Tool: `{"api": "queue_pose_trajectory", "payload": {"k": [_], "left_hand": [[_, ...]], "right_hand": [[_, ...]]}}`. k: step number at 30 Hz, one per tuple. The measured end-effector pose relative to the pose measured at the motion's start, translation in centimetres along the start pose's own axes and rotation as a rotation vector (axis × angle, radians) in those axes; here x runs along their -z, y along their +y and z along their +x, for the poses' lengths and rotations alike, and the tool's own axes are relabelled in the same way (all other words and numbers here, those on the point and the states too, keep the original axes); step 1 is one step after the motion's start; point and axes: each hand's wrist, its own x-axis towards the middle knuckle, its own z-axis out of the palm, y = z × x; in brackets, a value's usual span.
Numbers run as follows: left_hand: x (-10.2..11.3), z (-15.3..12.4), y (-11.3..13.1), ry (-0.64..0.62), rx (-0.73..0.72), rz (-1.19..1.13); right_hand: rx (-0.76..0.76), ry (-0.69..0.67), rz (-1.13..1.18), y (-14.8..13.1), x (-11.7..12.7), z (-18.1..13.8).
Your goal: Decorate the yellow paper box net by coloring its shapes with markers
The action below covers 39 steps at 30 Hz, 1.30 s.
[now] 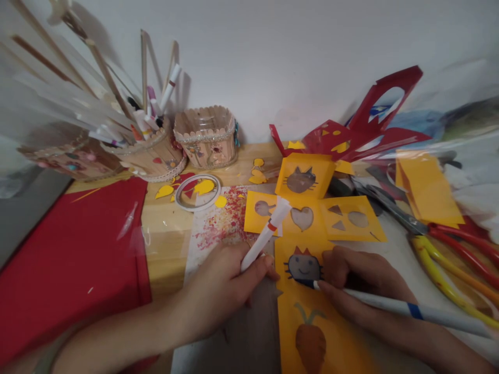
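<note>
A yellow paper cutout (286,291), laid out like an unfolded box, has windows shaped as a cat, a heart and a carrot. My right hand (362,275) grips a blue marker (382,299), its dark tip touching the lower edge of the cat face (304,266). That face has a blue outline, whiskers, a smile and reddish ears. Left of the cutout, my left hand (234,280) is closed round a white marker (267,234) with a red band, its upper end pointing up over the left flap. The fingertips of my left hand rest near the cutout's left edge.
Scissors with red and yellow handles (440,249) lie at right. Red card sheets (97,259) cover the left. A tape roll (198,192) sits among yellow scraps. Stick baskets (206,137), some holding markers, line the wall. Red cut paper (366,127) stands behind the cutout.
</note>
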Motion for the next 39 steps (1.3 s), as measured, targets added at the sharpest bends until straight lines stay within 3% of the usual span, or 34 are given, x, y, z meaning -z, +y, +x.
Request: {"api": "queue_pose_trajectory", "payload": {"k": [23,28,33,39], "left_hand": [[-0.13,-0.09,-0.15,0.008,-0.012,-0.024],[-0.08,-0.09,-0.06,0.002,0.015,-0.023],[-0.02,-0.15,0.15,0.002,0.019,-0.017],[0.0,-0.22,0.15,0.001,0.04,0.009]], "right_hand": [[0.024,-0.037,0.02,0.29,0.18,-0.19],[0.031,0.026,0.023,0.25,0.17,-0.27],[0.022,-0.032,0.035,0.09,0.15,-0.15],[-0.02,0.057,0.057,-0.12,0.09,-0.43]]}}
